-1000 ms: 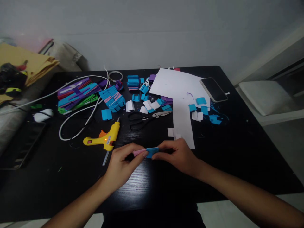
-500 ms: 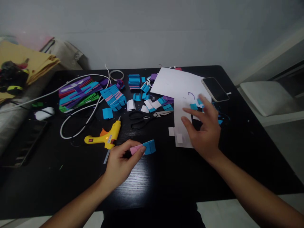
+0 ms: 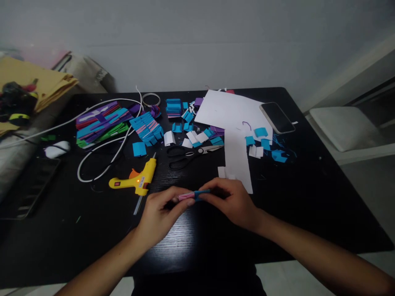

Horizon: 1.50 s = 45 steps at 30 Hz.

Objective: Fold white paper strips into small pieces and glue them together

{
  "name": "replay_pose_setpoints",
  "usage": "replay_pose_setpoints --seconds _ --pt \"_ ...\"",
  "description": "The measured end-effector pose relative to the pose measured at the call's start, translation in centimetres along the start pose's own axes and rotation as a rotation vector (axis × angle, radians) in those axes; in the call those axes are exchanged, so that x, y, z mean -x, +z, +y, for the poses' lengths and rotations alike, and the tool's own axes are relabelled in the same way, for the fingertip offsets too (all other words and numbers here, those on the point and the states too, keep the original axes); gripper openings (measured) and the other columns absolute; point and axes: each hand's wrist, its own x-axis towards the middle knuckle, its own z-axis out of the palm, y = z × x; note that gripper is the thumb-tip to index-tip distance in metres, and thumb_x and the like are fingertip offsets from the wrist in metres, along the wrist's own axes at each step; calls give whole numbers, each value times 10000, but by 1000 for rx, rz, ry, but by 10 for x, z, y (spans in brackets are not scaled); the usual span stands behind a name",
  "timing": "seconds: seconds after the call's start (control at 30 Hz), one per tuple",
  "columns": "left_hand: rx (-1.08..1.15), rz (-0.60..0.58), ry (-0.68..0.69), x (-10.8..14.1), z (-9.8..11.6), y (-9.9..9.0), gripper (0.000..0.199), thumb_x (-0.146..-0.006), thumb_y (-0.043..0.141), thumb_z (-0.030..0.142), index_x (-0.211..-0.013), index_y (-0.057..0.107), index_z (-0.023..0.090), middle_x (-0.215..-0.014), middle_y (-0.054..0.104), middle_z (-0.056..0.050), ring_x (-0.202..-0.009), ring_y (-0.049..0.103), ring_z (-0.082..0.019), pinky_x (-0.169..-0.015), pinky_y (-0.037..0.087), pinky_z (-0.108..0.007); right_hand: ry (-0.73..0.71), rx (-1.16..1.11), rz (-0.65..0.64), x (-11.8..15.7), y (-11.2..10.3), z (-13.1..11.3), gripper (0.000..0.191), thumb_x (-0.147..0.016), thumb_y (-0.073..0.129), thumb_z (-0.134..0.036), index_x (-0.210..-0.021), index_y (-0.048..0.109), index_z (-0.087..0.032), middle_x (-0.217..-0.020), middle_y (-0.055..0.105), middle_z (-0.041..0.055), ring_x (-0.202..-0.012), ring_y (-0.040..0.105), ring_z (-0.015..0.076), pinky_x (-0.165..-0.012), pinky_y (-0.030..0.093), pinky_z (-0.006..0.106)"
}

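Near the front middle of the black table, my left hand [image 3: 160, 211] pinches the pink end of a small folded pink and blue paper piece [image 3: 195, 195]. The fingertips of my right hand [image 3: 236, 202] close on its blue end. Left of my hands lies a yellow glue gun [image 3: 142, 179] with an orange light lit on its body. Black-handled scissors [image 3: 193, 153] rest behind the hands. A white paper strip [image 3: 237, 156] lies just behind my right hand.
Folded paper strips [image 3: 105, 121] in several colours and a looping white cable [image 3: 80, 164] lie at left. Small blue and white pieces [image 3: 188, 126] are scattered behind the scissors. A white sheet [image 3: 228, 107] and a phone [image 3: 277, 117] are at back right.
My right hand has come left and down from over the white paper strip and taken hold of the blue end. The paper piece is now tilted flatter.
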Motion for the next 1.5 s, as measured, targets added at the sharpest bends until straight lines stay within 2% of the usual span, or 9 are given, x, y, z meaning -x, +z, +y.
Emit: replay_pose_setpoints --seconds 0.27,0.47,0.67,0.9,1.13,1.4,1.5 --pt "115 7 -45 2 -1 2 90 -935 719 195 -985 793 199 -757 794 4 -666 757 -118 -654 626 -183 3 -13 23 0 0 -2 70 -864 813 -263 -928 800 -239 -882 818 13 -796 767 185 -742 609 309" --pt "160 8 -62 -2 5 3 91 -939 701 172 -962 788 189 -782 806 0 -674 769 -113 -657 636 -168 33 -52 19 -1 0 -1 80 -858 821 -280 -920 801 -232 -872 817 16 -785 762 188 -723 596 310" --pt "147 9 -40 0 3 1 121 -944 698 161 -998 798 206 -790 809 14 -683 767 -100 -683 632 -157 47 -71 0 -1 1 -1 95 -867 815 -293 -928 799 -222 -875 815 19 -788 756 183 -726 585 305" --pt "176 30 -99 -4 4 2 97 -915 731 168 -969 802 208 -781 809 25 -687 769 -99 -674 628 -142 40 -85 6 0 2 2 92 -862 816 -282 -936 797 -231 -879 812 10 -796 754 178 -728 579 298" --pt "115 65 -61 2 3 -1 117 -909 739 162 -978 811 223 -853 830 17 -730 786 -114 -711 637 -161 41 -84 -5 1 2 0 90 -868 809 -288 -938 794 -234 -873 808 9 -788 749 180 -721 574 301" --pt "191 16 -133 -5 4 2 27 -889 754 204 -906 770 190 -747 792 12 -632 734 -100 -613 602 -153 114 -112 -39 1 2 0 159 -879 793 -353 -949 777 -211 -853 787 27 -749 718 176 -675 547 298" --pt "217 11 -165 -4 3 2 49 -886 755 220 -854 757 183 -704 780 7 -591 714 -100 -572 582 -155 118 -110 -56 1 2 2 175 -876 797 -365 -955 774 -212 -847 774 22 -735 696 164 -666 530 288"
